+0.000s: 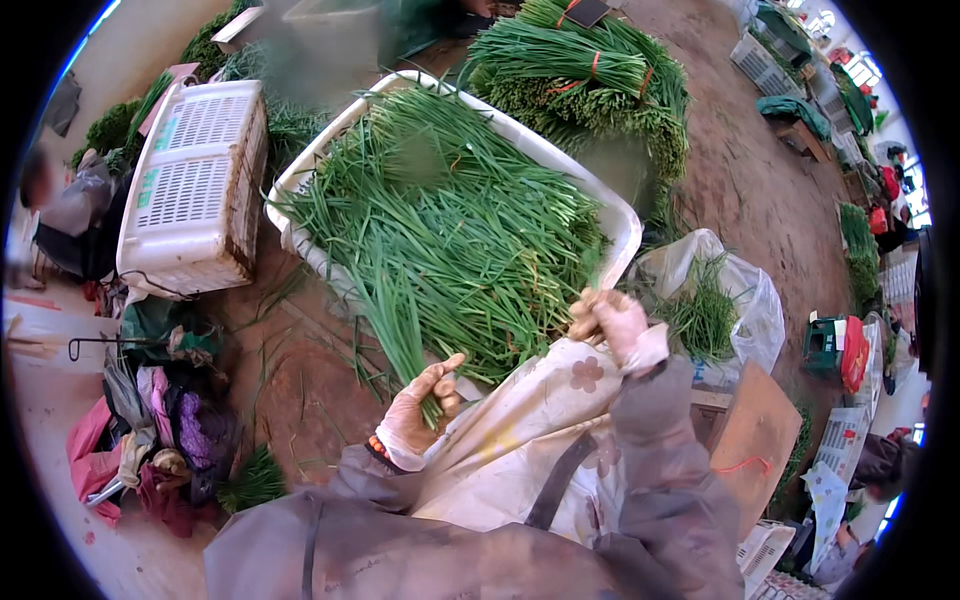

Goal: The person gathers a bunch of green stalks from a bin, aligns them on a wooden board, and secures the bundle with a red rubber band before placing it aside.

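My left hand (pixel 422 405), in a pale glove with an orange bead bracelet at the wrist, is closed around a bunch of green chives (pixel 402 335). The lower ends of the bunch sit in the fist, and its leaves slant up over the tub's near left side. A big white tub (pixel 628 235) in front of me is heaped with loose chives (pixel 470 235). Over its near right corner is my right hand (pixel 607 322), also gloved, its fingers curled together; what they hold, if anything, is hidden. A flower-patterned apron (pixel 500 435) covers my lap.
A white slotted crate (pixel 190 185) stands left of the tub. Banded chive bundles (pixel 580 80) are stacked beyond it. At right lie a clear plastic bag (pixel 765 300) with chives and a wooden board (pixel 755 440). Cloths (pixel 160 430) are piled at left. Another person (pixel 80 205) sits far left.
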{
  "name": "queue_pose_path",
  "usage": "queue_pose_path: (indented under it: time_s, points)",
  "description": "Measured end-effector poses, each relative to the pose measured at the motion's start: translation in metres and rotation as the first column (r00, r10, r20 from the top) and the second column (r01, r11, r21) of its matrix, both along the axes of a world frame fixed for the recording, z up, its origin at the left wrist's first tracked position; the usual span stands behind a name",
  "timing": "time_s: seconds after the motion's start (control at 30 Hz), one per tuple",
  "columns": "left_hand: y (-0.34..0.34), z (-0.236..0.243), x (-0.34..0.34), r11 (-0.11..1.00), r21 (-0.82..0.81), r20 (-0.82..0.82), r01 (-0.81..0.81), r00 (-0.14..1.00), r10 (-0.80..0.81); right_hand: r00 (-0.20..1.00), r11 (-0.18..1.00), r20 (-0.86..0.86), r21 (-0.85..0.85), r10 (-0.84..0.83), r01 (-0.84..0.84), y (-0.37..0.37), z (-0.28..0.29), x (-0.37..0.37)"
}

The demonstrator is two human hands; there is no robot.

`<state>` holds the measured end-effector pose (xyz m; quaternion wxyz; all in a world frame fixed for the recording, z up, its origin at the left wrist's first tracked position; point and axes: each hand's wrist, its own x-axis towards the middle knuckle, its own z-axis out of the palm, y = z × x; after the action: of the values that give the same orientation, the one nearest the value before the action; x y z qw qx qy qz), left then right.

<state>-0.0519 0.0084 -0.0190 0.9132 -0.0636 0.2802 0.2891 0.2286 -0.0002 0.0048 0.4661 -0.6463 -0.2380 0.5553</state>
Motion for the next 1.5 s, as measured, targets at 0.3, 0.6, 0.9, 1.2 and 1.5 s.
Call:
queue_pose_path:
  time_s: [0.3, 0.6, 0.9, 1.2, 1.5]
  points:
    - [-0.006, 0.022, 0.016, 0.957, 0.2, -0.183, 0.212, 0.967, -0.176, 0.271, 0.835, 0.883, -0.204, 0.382, -0.512, -0.048, 0.003, -0.11]
    - [0.027, 0.004, -0.049, 0.957, 0.012, 0.329, -0.291, 0.905, 0.271, 0.339, 0.805, 0.814, -0.241, 0.472, -0.543, -0.015, -0.005, -0.079]
    - [0.007, -0.005, -0.065, 0.956, 0.015, -0.047, -0.292, 0.955, 0.293, 0.556, 0.813, 0.828, 0.273, 0.074, -0.515, 0.082, -0.11, -0.088]
    - [0.007, -0.012, -0.058, 0.962, 0.118, -0.032, -0.244, 0.968, 0.25, 0.991, 0.93, -0.134, 0.362, -0.021, 0.068, 0.071, -0.037, -0.067]
    - [0.013, 0.009, 0.006, 0.988, 0.153, -0.202, 0.022, 0.979, 0.01, 0.663, 0.844, 0.609, -0.02, 0.436, -0.536, -0.016, 0.004, -0.129]
